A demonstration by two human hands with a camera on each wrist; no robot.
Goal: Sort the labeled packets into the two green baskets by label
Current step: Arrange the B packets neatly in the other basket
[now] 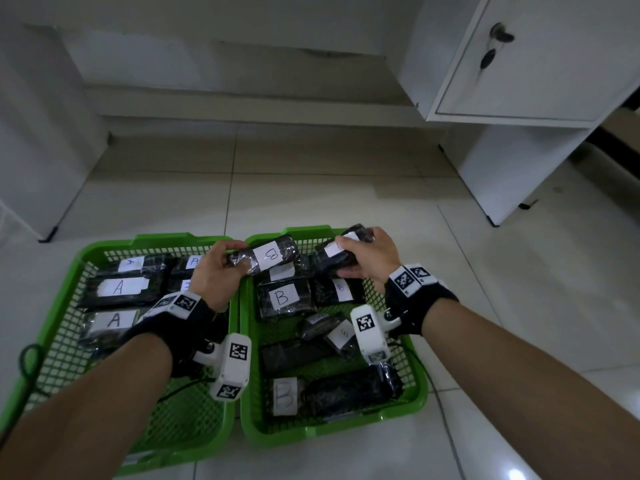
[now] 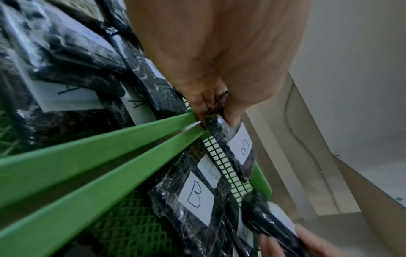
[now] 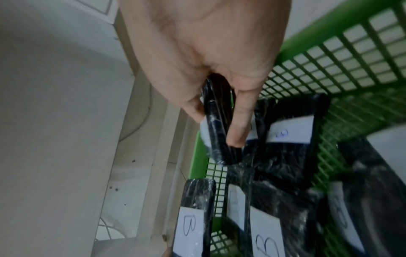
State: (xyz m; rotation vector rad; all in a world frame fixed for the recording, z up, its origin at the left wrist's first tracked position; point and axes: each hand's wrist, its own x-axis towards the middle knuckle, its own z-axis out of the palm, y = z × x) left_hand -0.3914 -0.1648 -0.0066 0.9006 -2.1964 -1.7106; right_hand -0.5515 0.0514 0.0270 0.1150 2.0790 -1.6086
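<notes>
Over the far edge of the right green mesh plastic basket (image 1: 420, 393) we hold two black film-wrapped packets at once. Our left hand (image 1: 214, 271) has its fingers (image 2: 232, 111) curled round the end of a black packet with a white paper label marked B (image 1: 266, 259), which hangs across the seam where the two basket rims meet. Our right hand (image 1: 369, 254) grips a second black wrapped packet (image 1: 337, 256) by its narrow edge, thumb on one side and fingers (image 3: 239, 125) on the other; its white label faces partly away, so we cannot read it.

The left green mesh basket (image 1: 83, 261) holds packets marked A, the right one packets marked B. To do this step well, we judge it best to swing the B packet fully rightward past the rims before letting go, then lay it flat, label up, on the B pile. We should turn the right-hand packet to read its label before choosing its basket.
</notes>
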